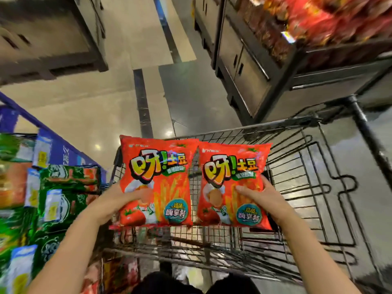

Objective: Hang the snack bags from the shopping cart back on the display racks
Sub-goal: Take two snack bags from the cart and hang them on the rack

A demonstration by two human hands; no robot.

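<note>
The left grip pinches the left red snack bag by its lower left edge. The right grip pinches the right red snack bag by its right edge. Both bags are upright, side by side above the shopping cart.

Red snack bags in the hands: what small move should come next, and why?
Probably turn right, toward the upper-right rack: its blurred packs look red, while the left rack shows green ones. The left hand grips the left red bag, the right hand the right red bag, both above the shopping cart.
</note>
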